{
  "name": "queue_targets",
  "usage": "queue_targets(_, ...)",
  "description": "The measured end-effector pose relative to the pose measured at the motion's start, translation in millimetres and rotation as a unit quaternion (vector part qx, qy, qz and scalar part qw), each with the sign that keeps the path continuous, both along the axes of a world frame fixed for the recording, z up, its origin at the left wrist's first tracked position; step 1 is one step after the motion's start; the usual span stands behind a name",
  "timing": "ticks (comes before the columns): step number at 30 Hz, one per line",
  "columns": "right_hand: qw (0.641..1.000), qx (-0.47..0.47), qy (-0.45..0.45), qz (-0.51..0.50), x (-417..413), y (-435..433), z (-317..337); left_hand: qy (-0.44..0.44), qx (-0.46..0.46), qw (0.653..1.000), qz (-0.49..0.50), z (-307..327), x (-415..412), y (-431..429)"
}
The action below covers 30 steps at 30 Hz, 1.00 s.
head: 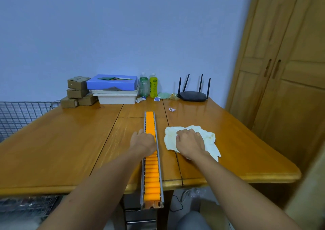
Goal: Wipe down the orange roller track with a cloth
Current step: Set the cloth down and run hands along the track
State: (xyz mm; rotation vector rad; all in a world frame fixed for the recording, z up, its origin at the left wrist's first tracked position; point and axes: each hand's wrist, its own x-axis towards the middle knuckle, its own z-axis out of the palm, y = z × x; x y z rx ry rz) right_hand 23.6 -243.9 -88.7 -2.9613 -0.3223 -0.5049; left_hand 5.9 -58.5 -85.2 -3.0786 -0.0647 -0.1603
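The orange roller track (pixel 151 175), orange rollers in a grey metal channel, lies lengthwise on the wooden table (pixel 70 141), and its near end juts past the front edge. My left hand (pixel 143 142) rests on the track's middle, fingers over the left rail, covering some rollers. A crumpled pale yellow cloth (pixel 209 138) lies on the table to the right of the track, apart from it. My right hand (pixel 190 143) presses down on the cloth with its fingers curled into the fabric.
At the table's far edge stand stacked brown boxes (pixel 77 91), a blue box on white trays (pixel 112 82), two bottles (pixel 153 85) and a black router (pixel 193 95). A wooden wardrobe (pixel 284 71) rises on the right. A wire rack (pixel 21 115) stands at left.
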Motion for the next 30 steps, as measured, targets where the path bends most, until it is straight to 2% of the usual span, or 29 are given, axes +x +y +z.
queue_targets(30,1.0,0.001,-0.014,-0.012,-167.5,6.5,4.5,-0.007,-0.006,1.0,-0.011,0.5,-183.0,-29.0)
